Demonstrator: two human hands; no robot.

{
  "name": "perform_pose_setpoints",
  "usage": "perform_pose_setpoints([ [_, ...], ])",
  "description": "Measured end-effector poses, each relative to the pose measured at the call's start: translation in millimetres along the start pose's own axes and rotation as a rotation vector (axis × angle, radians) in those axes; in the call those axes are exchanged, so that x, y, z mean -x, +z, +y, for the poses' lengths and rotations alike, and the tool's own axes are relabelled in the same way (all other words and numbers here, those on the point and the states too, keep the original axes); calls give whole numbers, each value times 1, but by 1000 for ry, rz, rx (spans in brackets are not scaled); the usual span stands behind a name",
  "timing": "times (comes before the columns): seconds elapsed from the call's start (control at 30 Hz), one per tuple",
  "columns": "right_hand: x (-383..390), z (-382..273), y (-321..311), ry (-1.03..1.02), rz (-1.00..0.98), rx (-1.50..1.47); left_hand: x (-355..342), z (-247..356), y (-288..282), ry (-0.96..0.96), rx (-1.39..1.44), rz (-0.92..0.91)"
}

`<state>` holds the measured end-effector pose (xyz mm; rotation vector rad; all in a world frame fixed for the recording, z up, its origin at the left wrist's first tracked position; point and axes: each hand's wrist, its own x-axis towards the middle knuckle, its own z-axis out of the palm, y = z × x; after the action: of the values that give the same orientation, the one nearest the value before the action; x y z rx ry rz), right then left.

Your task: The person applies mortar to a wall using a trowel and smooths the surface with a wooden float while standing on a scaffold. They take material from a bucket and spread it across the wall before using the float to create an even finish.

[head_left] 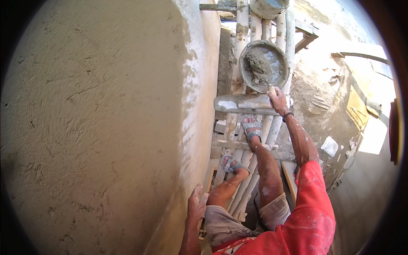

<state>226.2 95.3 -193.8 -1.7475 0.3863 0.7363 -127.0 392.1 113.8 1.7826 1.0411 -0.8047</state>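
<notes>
My right hand (278, 102) is closed around the wooden handle of a trowel (271, 88). The trowel's blade end reaches into a round basin (287, 68), where wet grey mortar (258, 64) heaps up on the left and watery mix shows on the right; the blade itself is hidden in the mortar. Low beside my left knee, my left hand (197, 204) is empty, its fingers apart, close to the wall. Fresh mud-coloured plaster (97, 119) covers most of that wall, ending at a whitish, bare strip (197, 80).
I stand in sandals on a raised scaffold of wooden poles (265, 127). A mortar-smeared board (248, 103) lies across it before the basin. Farther along stands a bucket (268, 9). Below on the right are a sand heap (314, 91), rubble and a white scrap (329, 146).
</notes>
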Motion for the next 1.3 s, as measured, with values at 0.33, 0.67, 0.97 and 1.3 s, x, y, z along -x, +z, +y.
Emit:
perform_pose_setpoints([
  [0.33,1,7,24,1,35,-138,-3,-3,6,67,-43,19],
  [0.67,13,-31,31,-12,83,-168,19,-10,-6,116,-79,59],
  [0.97,209,-169,36,-140,58,-768,161,48,-96,470,-129,258],
  [1.3,359,-445,118,-345,-283,-1492,427,92,-263,980,-658,1865],
])
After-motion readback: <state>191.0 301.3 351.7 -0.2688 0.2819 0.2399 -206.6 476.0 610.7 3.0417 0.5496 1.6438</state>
